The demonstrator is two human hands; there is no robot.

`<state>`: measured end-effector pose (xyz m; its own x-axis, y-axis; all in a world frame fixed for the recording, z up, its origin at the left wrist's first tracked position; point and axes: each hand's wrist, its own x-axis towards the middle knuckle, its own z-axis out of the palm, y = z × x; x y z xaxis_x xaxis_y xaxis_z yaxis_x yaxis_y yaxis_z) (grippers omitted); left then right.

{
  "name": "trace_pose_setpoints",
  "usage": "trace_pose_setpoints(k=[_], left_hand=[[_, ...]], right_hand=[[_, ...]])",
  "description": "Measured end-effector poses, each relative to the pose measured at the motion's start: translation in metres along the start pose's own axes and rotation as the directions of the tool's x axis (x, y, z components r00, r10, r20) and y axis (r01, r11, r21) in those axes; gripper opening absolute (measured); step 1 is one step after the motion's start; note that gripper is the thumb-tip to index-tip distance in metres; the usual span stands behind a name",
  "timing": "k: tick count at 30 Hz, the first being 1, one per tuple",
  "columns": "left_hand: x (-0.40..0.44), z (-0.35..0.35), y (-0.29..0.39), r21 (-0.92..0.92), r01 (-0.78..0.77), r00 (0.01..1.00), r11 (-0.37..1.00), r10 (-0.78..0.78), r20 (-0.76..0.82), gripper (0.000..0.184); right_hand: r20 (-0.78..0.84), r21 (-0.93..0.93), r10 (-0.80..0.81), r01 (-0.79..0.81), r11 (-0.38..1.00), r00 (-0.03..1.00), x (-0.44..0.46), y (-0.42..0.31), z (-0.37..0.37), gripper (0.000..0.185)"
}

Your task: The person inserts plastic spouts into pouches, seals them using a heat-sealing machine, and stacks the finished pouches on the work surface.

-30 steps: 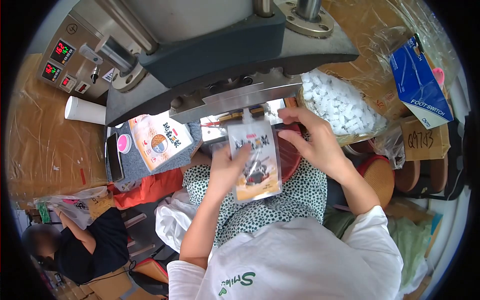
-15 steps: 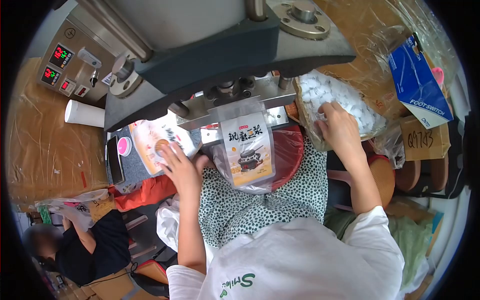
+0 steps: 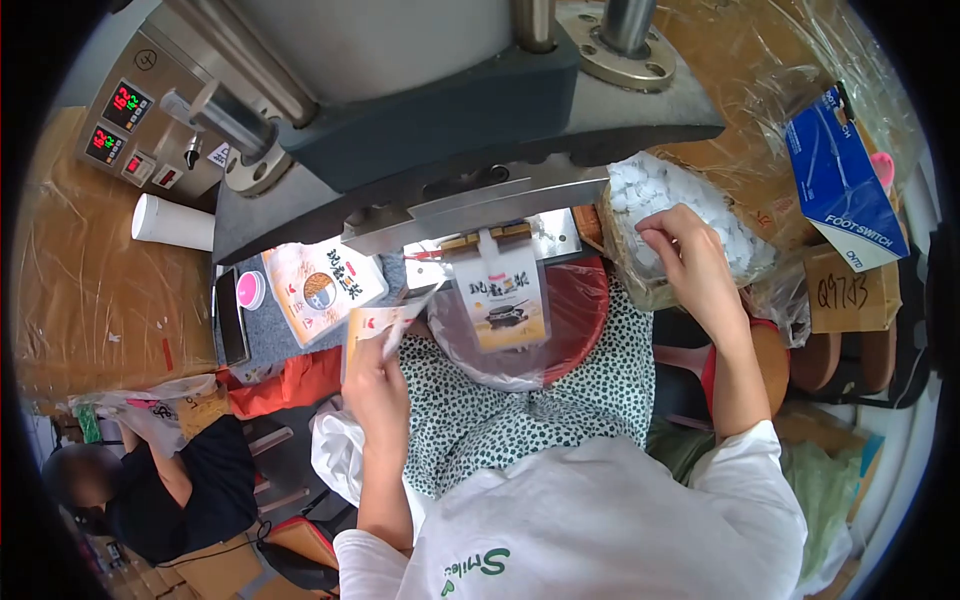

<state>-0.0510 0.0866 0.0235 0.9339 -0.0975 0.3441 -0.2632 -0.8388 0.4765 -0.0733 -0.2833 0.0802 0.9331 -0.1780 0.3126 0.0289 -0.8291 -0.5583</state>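
My left hand [image 3: 378,400] is closed around a printed pouch [image 3: 375,325], held on edge so only part of its print shows. Beside it, a stack of printed soy milk pouches [image 3: 322,288] lies on a grey mat. Straight ahead, another soy milk pouch [image 3: 503,305] hangs from the press, its narrow pale neck at a brass-coloured block [image 3: 490,238]. My right hand [image 3: 695,265] is over a basket [image 3: 632,270] heaped with small white pieces [image 3: 665,195]. Its fingers are curled together; whatever they may hold is too small to make out.
The press head [image 3: 450,130] overhangs the work, with a metal bar [image 3: 480,205] below. A red, plastic-lined basin [image 3: 590,330] sits under the pouch. At left are a control box [image 3: 130,140], a white cup [image 3: 170,222] and a phone [image 3: 232,320]. Another person [image 3: 185,490] sits at lower left.
My left hand has taken a pouch off the stack and drawn it back. The press head has risen, exposing the brass-coloured block. My right hand has shifted slightly right, its fingers now curled.
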Motion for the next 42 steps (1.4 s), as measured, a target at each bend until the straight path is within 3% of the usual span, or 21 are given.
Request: trace_pose_setpoints(k=[3,6,9,12,14,17,19,20,23,26,27,30,34,35,37,38,39,40,42], left_hand=[[-0.003,-0.002,0.022,-0.027,-0.047,0.999,0.999,0.046,-0.028,0.031],[-0.003,-0.002,0.028,-0.039,-0.060,0.998,0.997,0.061,0.004,0.033],[-0.004,-0.002,0.036,-0.041,-0.086,0.996,0.995,0.087,0.025,0.035],[-0.005,-0.001,0.049,-0.052,-0.140,0.989,0.989,0.142,0.041,0.035],[-0.002,-0.004,0.060,-0.025,-0.168,0.984,0.985,0.170,0.062,0.030],[0.001,-0.003,0.062,-0.084,-0.269,0.958,0.959,0.276,0.080,0.032],[-0.001,0.001,0.059,-0.122,-0.296,0.941,0.947,0.311,0.132,0.022],[-0.002,0.005,0.059,-0.207,-0.234,0.943,0.950,0.274,0.190,0.019],[-0.001,0.030,0.056,-0.421,0.021,0.918,0.907,0.150,0.368,0.014],[0.013,0.053,0.051,-0.603,0.407,0.842,0.686,-0.026,0.538,0.019],[0.027,0.046,0.059,-0.552,0.577,0.739,0.602,-0.095,0.667,0.025],[0.046,0.057,0.060,-0.615,0.686,0.700,0.389,-0.122,0.703,0.028],[0.044,0.071,0.048,-0.659,0.677,0.722,0.329,-0.120,0.682,0.027],[0.044,0.067,0.044,-0.611,0.577,0.793,0.542,-0.195,0.577,0.029],[0.052,0.053,0.024,-0.362,0.335,0.925,0.870,-0.229,0.304,0.034],[0.055,0.044,0.008,-0.337,0.098,0.995,0.936,-0.088,0.048,0.054],[0.051,0.045,-0.021,0.301,-0.096,0.987,0.949,0.130,-0.095,0.076],[0.037,0.054,-0.032,0.503,0.029,0.998,0.864,-0.001,-0.055,0.084],[0.014,0.055,-0.042,0.528,-0.086,0.991,0.845,0.018,0.133,0.087]], right_hand=[[0.213,0.062,0.013,-0.026,0.998,0.977,-0.003,0.001,-0.002,0.015],[0.351,-0.011,0.071,-0.071,0.997,0.934,-0.002,0.003,-0.003,0.017],[0.203,0.144,0.189,-0.220,0.965,0.961,0.003,-0.020,-0.011,0.018],[0.190,0.430,-0.152,0.057,0.901,0.970,0.003,-0.055,0.009,0.018],[0.133,0.401,-0.405,0.324,0.857,0.905,0.000,-0.073,0.029,0.018],[0.131,0.339,-0.543,0.477,0.811,0.830,0.001,-0.086,0.041,0.021],[0.191,0.436,-0.536,0.418,0.797,0.822,0.004,-0.081,0.045,0.024],[0.222,0.479,-0.533,0.384,0.789,0.817,0.005,-0.079,0.046,0.025],[0.309,0.517,-0.269,0.076,0.853,0.912,0.005,-0.073,0.050,0.028],[0.102,0.376,-0.165,0.116,0.919,0.981,0.005,-0.067,0.043,0.030],[0.101,0.284,-0.153,0.119,0.951,0.983,0.003,-0.063,0.035,0.030],[0.132,0.018,-0.225,0.225,0.974,0.965,-0.001,-0.043,0.019,0.030],[-0.063,-0.420,-0.172,0.130,0.898,0.983,0.008,-0.011,0.024,0.030],[-0.019,-0.405,-0.211,0.185,0.895,0.977,0.007,0.007,0.036,0.029],[0.025,-0.325,-0.108,0.110,0.939,0.994,0.011,0.007,0.035,0.026],[0.056,-0.284,-0.054,0.068,0.956,0.997,0.011,0.007,0.034,0.025],[0.061,-0.265,-0.030,0.045,0.963,0.998,0.010,0.005,0.034,0.024],[0.064,-0.246,-0.008,0.024,0.969,0.998,0.010,0.003,0.033,0.022],[0.047,-0.231,-0.010,0.021,0.973,0.999,0.013,0.000,0.030,0.020]])
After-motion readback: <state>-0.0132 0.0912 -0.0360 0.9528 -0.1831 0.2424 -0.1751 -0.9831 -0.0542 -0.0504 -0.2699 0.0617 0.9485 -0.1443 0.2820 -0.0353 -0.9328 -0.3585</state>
